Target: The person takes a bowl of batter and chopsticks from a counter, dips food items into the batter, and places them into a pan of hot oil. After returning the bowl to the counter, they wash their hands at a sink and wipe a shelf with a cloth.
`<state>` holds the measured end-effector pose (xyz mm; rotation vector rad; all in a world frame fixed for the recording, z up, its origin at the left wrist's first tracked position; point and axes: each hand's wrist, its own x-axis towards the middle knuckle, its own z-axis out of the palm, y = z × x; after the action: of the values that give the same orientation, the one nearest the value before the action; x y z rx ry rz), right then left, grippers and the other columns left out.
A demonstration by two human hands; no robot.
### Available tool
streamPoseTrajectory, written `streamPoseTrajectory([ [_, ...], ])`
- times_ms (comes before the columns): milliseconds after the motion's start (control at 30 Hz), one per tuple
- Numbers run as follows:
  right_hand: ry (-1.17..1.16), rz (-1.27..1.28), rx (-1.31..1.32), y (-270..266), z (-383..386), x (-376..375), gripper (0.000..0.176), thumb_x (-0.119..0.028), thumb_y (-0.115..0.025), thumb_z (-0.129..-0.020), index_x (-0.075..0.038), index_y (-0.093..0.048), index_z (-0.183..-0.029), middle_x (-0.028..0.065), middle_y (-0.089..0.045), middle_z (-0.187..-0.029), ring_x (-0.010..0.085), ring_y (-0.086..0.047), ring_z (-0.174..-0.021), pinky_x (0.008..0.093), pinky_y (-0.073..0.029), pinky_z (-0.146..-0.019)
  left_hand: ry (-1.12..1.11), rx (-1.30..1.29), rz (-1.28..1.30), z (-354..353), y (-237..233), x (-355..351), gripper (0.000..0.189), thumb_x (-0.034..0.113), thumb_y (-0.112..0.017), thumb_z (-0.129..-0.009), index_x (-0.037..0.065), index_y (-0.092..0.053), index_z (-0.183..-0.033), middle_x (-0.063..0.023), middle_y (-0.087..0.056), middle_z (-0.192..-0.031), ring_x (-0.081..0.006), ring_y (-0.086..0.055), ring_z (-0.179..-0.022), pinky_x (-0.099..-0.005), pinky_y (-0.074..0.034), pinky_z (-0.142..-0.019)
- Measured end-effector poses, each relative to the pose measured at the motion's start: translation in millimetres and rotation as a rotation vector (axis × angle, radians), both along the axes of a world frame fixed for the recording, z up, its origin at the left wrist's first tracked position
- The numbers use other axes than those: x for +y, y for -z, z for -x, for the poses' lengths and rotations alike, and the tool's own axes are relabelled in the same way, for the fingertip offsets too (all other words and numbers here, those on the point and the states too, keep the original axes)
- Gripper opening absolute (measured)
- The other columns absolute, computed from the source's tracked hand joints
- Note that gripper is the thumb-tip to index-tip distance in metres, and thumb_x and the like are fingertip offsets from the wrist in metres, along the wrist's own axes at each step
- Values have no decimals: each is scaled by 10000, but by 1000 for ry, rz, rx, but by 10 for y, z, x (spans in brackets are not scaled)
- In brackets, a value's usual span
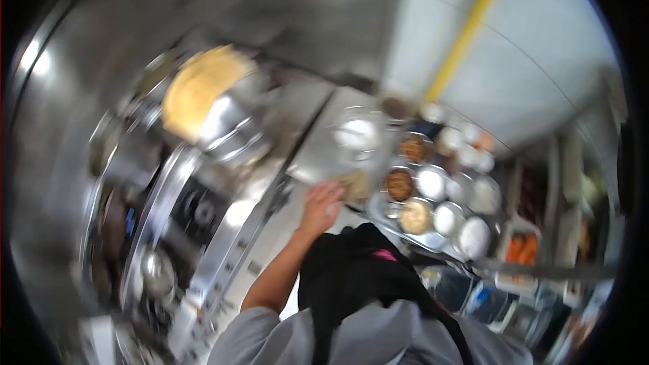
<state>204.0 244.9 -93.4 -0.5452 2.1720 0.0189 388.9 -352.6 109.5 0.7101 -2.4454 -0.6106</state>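
My left hand (323, 207) reaches forward at the counter's front edge, beside a crumpled brownish cloth or bag (354, 186). Motion blur hides whether its fingers touch that item. Behind it on the metal counter (309, 154) stands a clear container (358, 132) with white contents. To the right, a metal tray (387, 211) carries several round bowls, among them one with brown contents (399, 183) and one with pale yellow contents (415, 217). My right hand does not show.
A large metal pot (233, 136) with a yellowish item (203, 91) on it stands on the stove at the left. Pans (159, 272) sit nearer. A yellow pipe (466, 30) climbs the wall. Bins with orange pieces (522, 249) are at the right.
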Motion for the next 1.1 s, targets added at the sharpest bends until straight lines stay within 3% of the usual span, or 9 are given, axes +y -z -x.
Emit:
streamPoseTrajectory([
  [100, -163, 15, 22, 236, 548, -419, 379, -271, -528, -966, -92, -553, -1299, 132, -613, -1248, 280, -580, -1165, 400, -432, -996, -82, 73, -262, -681, 486, 455, 395, 108, -670, -829, 131, -666, -1223, -127, -684, -1174, -352, -593, -1195, -502, -427, -1037],
  [367, -468, 204, 51, 651, 1235, -2133, 314, -244, -556, -925, -89, -595, -1196, 147, -642, -1144, 301, -619, -1076, 424, -464, -930, -415, -520, -1213, -2629, 1632, 2811, 618, 578, -424, -1014, 72, -649, -1289, -196, -621, -1336, -359, -548, -1291, -449, -409, -1097],
  [467, -563, 264, 31, 643, 1070, -2611, 290, -234, -567, -910, -88, -611, -1157, 153, -652, -1106, 309, -634, -1043, 433, -477, -906, -528, -1029, -1433, -3519, 2251, 3727, 588, 586, -637, -866, 168, -675, -1277, -136, -626, -1353, -330, -570, -1273, -472, -449, -1046],
  [500, -600, 279, 19, 659, 986, -2736, 283, -231, -571, -905, -88, -616, -1144, 155, -656, -1093, 312, -639, -1032, 436, -481, -898, -422, -1244, -1262, -3505, 1800, 3831, 596, 550, -681, -843, 192, -650, -1319, -90, -613, -1385, -291, -557, -1302, -461, -443, -1055],
  [633, -774, 312, -5, 668, 588, -3063, 251, -217, -585, -885, -86, -637, -1093, 163, -670, -1041, 322, -658, -987, 449, -497, -865, -841, -960, -1517, -3804, 1721, 4111, 510, 463, -571, -917, 153, -656, -1314, -107, -590, -1412, -311, -549, -1315, -468, -435, -1068],
  [700, -876, 310, -1, 687, 401, -3139, 236, -211, -592, -875, -85, -647, -1067, 167, -677, -1015, 328, -668, -965, 455, -506, -848, -618, -885, -1246, -4049, 2682, 4166, 454, 406, -521, -930, 123, -689, -1242, -128, -623, -1355, -338, -571, -1273, -471, -443, -1056],
  [767, -998, 297, 23, 792, 289, -3171, 221, -204, -599, -864, -85, -658, -1041, 170, -685, -989, 333, -678, -943, 461, -514, -832, -406, -779, -849, -4047, 2545, 3982, 405, 319, -459, -928, 77, -717, -1126, -156, -679, -1229, -377, -611, -1177, -466, -461, -1028],
  [867, -1231, 253, 101, 1085, 242, -3141, 199, -194, -610, -849, -84, -673, -1003, 176, -695, -950, 341, -693, -910, 470, -526, -807, -752, -190, -1026, -3950, 1950, 3649, 357, 335, -505, -924, 98, -725, -1073, -172, -712, -1107, -367, -663, -1059, -449, -519, -930],
  [1100, -1704, 246, 246, 1472, -418, -3594, 150, -192, -627, -815, -93, -702, -900, 178, -707, -853, 355, -708, -824, 493, -543, -741, -907, 75, -965, -4813, 1803, 3409, 304, 302, -551, -921, 88, -728, -1043, -172, -718, -1075, -349, -668, -1046, -426, -535, -898],
])
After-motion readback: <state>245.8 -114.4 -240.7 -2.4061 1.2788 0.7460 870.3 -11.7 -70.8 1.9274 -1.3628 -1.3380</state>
